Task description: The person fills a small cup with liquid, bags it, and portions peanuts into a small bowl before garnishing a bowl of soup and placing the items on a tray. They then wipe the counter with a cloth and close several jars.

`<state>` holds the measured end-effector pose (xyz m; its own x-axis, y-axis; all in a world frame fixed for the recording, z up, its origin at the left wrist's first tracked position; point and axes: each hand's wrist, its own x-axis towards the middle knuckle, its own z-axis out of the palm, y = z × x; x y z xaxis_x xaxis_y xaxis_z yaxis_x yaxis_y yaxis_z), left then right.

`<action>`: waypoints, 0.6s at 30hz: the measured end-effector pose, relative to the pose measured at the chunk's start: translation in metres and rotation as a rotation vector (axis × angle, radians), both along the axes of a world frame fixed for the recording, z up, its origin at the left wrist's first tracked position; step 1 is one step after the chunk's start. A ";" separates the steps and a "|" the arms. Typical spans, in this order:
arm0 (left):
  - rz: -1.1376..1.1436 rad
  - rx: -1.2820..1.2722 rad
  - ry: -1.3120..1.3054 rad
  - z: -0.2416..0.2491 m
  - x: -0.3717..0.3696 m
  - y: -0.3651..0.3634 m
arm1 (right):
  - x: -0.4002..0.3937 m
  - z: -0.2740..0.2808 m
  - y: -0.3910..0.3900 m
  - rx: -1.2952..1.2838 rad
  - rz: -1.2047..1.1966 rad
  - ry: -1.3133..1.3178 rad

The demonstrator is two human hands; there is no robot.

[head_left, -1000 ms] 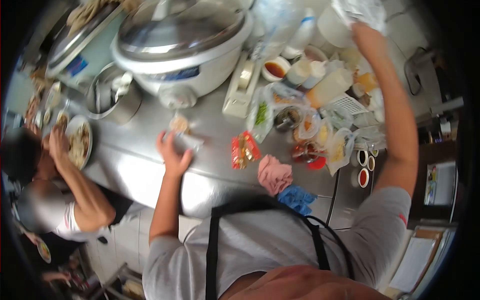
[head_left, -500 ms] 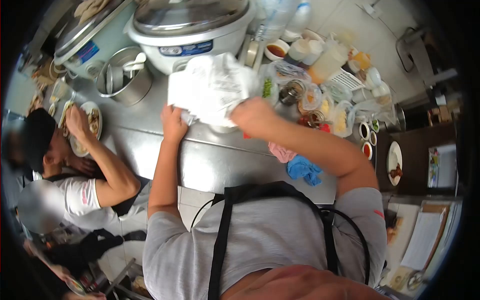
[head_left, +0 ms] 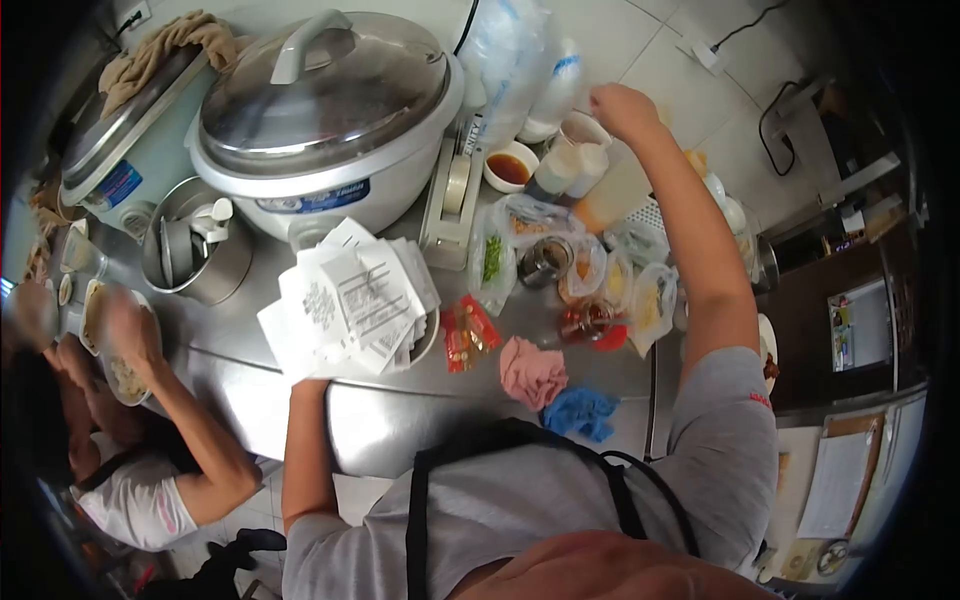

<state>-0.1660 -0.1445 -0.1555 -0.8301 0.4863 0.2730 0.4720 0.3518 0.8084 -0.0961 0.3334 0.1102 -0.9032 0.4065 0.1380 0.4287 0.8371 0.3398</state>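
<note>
**Sorting receipts at a crowded kitchen counter**

The left hand [head_left: 300,375], largely hidden beneath the paper, holds a fanned sheaf of printed receipts [head_left: 345,300] just above the steel counter [head_left: 400,420], in front of the large rice cooker [head_left: 320,110]. The right hand [head_left: 620,105] reaches to the far side, fingers curled near a white cup [head_left: 583,130] among bottles and bagged condiments [head_left: 600,275]; whether it grips anything cannot be told from this angle. The step in hand appears to be fetching an item from the back row while the slips are held ready. The next move calls for a steady lift clear of the sauce bowl [head_left: 508,168].
</note>
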 end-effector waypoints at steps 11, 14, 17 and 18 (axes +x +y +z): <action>0.100 0.031 -0.009 0.007 -0.008 -0.005 | -0.042 -0.136 0.169 -0.006 0.007 -0.682; 0.114 0.040 -0.032 0.005 -0.013 -0.006 | -0.050 -0.141 0.153 -0.028 -0.017 -0.679; 0.115 0.046 -0.045 0.005 -0.017 -0.006 | -0.049 -0.136 0.142 -0.025 -0.052 -0.654; 0.120 0.051 -0.048 0.004 -0.020 -0.007 | -0.048 -0.134 0.140 -0.022 -0.062 -0.647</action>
<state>-0.1858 -0.1511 -0.1516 -0.8943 0.3689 0.2532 0.3889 0.3613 0.8475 -0.1444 0.4730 -0.0237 -0.7757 0.4571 -0.4352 0.1910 0.8273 0.5283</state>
